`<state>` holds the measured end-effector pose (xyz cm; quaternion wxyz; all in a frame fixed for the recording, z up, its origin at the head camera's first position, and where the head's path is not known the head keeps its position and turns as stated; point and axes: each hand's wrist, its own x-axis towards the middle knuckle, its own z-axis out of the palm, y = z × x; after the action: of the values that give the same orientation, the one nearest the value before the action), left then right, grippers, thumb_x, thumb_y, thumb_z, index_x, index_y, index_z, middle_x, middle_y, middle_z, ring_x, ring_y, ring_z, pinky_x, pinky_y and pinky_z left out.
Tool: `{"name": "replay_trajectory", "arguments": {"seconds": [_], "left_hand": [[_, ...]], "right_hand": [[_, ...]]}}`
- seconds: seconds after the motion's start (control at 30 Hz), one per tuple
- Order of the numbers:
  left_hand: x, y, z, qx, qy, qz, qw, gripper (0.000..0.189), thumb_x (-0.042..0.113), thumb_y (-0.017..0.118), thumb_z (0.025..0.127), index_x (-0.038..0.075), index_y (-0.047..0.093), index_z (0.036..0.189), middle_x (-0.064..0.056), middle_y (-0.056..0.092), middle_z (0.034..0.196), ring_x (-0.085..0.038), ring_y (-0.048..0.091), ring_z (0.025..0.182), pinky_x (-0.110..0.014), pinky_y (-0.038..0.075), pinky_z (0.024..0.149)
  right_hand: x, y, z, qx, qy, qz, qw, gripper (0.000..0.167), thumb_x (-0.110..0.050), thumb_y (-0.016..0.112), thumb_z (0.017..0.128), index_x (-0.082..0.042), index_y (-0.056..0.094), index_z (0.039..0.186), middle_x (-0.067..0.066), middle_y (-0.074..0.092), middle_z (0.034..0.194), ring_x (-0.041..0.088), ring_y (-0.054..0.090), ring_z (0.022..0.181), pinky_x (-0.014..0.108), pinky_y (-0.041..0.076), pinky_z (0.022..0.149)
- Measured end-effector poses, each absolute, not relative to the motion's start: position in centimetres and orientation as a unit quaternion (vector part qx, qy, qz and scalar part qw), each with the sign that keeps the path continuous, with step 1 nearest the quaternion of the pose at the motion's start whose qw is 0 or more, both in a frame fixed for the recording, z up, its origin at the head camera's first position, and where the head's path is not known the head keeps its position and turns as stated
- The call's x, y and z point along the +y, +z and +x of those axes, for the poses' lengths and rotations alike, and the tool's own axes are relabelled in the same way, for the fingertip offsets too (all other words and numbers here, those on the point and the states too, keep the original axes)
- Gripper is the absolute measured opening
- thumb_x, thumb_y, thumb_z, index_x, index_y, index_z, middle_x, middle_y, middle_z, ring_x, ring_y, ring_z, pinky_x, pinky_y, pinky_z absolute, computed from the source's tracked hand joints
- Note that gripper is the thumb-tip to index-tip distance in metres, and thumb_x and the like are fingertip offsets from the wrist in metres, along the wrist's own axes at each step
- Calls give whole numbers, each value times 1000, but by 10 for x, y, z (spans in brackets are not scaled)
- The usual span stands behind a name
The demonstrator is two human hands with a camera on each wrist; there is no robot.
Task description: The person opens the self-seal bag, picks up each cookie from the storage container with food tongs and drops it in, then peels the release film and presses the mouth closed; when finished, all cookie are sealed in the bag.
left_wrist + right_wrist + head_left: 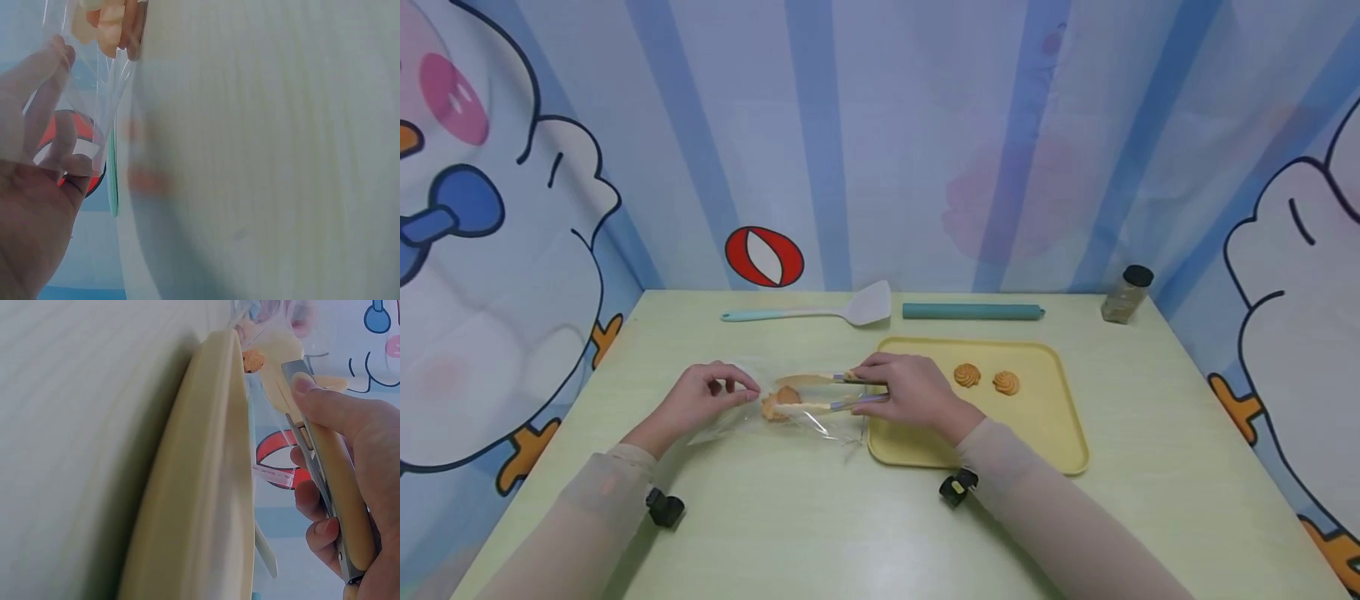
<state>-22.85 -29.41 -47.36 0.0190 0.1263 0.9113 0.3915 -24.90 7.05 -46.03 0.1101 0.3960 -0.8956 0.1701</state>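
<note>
My left hand (703, 396) pinches a clear plastic bag (831, 429) between thumb and fingertips, above the table at left of centre. Inside the bag are several golden swirled cookies (772, 407); plastic and tongs partly cover them. With my right hand (917, 387) I grip a pair of tongs (340, 487) with metal arms and beige handle and ends. The tongs' tips reach left into the bag's mouth, beside the cookies; whether they clasp one I cannot tell. Two piped cookies, one on the left (967, 375) and one on the right (1006, 383), lie on a yellow tray (1030, 433).
Along the table's back edge lie a spatula (868, 305) with a mint handle and a teal rod (973, 312). A jar (1125, 298) with a black lid stands at the back right. A printed curtain (910, 150) hangs behind the table.
</note>
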Motion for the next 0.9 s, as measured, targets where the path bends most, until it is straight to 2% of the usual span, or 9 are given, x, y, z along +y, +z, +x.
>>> {"name": "replay_trajectory", "arguments": {"seconds": [0.3, 0.53, 0.67, 0.8, 0.9], "left_hand": [[-295, -476, -229, 910, 393, 128, 24, 6, 27, 78, 94, 25, 80, 99, 1, 70, 97, -22, 52, 87, -28, 43, 70], [-296, -476, -229, 912, 389, 125, 24, 6, 29, 79, 93, 26, 80, 97, 0, 67, 93, -23, 51, 87, -28, 42, 69], [-297, -477, -228, 912, 391, 120, 29, 6, 28, 79, 93, 26, 80, 98, 0, 68, 95, -23, 51, 88, -28, 42, 69], [-297, -477, -226, 912, 392, 120, 32, 8, 30, 78, 93, 25, 80, 99, 0, 69, 98, -23, 51, 88, -28, 43, 70], [-299, -478, -225, 913, 391, 115, 30, 9, 32, 78, 93, 26, 80, 100, 0, 69, 98, -23, 51, 87, -28, 43, 69]], "right_hand": [[71, -459, -246, -902, 172, 383, 99, 53, -56, 79, 86, -26, 74, 129, -9, 72, 124, 10, 72, 96, 33, 56, 75], [82, -456, -242, -905, 162, 377, 111, 54, -57, 79, 85, -27, 74, 129, -10, 72, 123, 10, 72, 91, 30, 53, 68], [100, -455, -236, -909, 163, 364, 121, 54, -58, 81, 83, -28, 75, 127, -12, 72, 121, 6, 68, 79, 27, 50, 63], [128, -454, -229, -914, 182, 341, 124, 55, -56, 82, 82, -26, 75, 127, -11, 72, 119, -3, 56, 64, 27, 49, 64], [149, -452, -225, -917, 191, 326, 130, 55, -56, 83, 82, -24, 75, 127, -10, 72, 119, -7, 50, 59, 27, 48, 63]]}}
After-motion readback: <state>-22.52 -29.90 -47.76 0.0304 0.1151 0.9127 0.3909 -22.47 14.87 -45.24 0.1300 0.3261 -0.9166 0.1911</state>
